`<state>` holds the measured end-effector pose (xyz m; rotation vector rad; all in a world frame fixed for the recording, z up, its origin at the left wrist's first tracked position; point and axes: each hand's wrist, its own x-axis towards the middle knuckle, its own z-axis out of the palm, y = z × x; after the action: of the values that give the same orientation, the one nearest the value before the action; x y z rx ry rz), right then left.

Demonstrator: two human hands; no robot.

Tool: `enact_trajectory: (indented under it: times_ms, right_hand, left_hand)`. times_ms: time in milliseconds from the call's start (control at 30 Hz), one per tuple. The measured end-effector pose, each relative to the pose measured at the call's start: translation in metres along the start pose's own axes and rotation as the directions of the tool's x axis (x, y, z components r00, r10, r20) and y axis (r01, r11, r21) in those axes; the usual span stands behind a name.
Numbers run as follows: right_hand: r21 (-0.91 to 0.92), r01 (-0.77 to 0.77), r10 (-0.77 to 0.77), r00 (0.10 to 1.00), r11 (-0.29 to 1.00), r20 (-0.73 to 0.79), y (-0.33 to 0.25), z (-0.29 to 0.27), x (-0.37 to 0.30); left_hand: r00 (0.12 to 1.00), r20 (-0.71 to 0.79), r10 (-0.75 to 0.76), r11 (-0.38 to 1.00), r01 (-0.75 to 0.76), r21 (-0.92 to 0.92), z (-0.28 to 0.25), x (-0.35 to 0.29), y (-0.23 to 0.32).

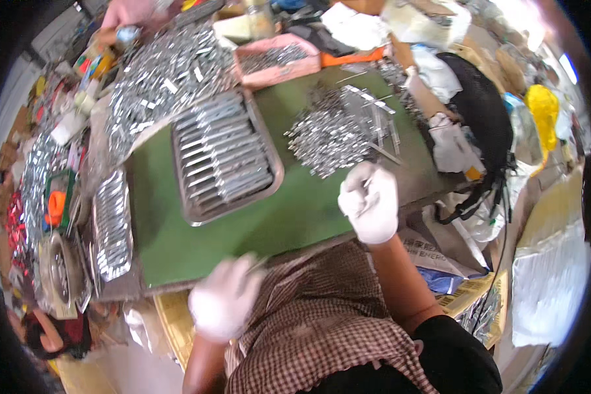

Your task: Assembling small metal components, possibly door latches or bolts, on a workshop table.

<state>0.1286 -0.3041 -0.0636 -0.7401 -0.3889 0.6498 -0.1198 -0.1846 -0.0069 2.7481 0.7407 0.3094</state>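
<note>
My right hand, in a white glove, is raised just in front of a pile of small shiny metal parts. Its fingers are curled together; whatever they may hold is hidden. My left hand, gloved in white too, hovers by the table's front edge near my checked apron. Motion smears its fingers, and a thin glint at their tips is too blurred to name. Between and beyond the hands, a metal tray holds rows of long silver metal strips on the green table mat.
A big heap of metal pieces covers the far left. Behind the tray stands a pink bin of small parts. Another tray of strips lies at the left edge. A black mesh backpack sits at the right. Someone's arm shows far left.
</note>
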Motion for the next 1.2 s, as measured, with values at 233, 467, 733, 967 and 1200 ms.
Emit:
enact_trajectory:
  times_ms: [233, 467, 733, 967, 1200]
  right_hand:
    - [-0.961, 0.017, -0.607, 0.773, -0.275, 0.187, -0.100, -0.037, 0.020]
    - [-0.734, -0.295, -0.479, 0.877, -0.612, 0.047, -0.154, -0.092, 0.040]
    - [-0.739, 0.599, 0.295, 0.799, -0.309, 0.524, -0.019, 0.078, -0.050]
    - [-0.880, 0.278, 0.283, 0.943, -0.384, 0.174, -0.020, 0.042, -0.014]
    - [-0.899, 0.166, 0.095, 0.986, -0.406, 0.139, -0.065, 0.007, -0.035]
  left_hand:
    - [0.835, -0.080, -0.544, 0.786, 0.541, 0.299, -0.007, -0.175, -0.123]
    - [0.915, -0.074, -0.397, 0.918, 0.394, -0.047, 0.012, -0.111, -0.096]
    - [0.951, -0.295, -0.088, 0.990, 0.052, -0.129, 0.011, -0.057, -0.054]
    - [0.946, -0.281, 0.161, 0.976, -0.194, -0.095, 0.015, -0.021, -0.022]
    - [0.941, -0.288, 0.177, 0.970, -0.217, -0.113, 0.019, -0.008, -0.017]
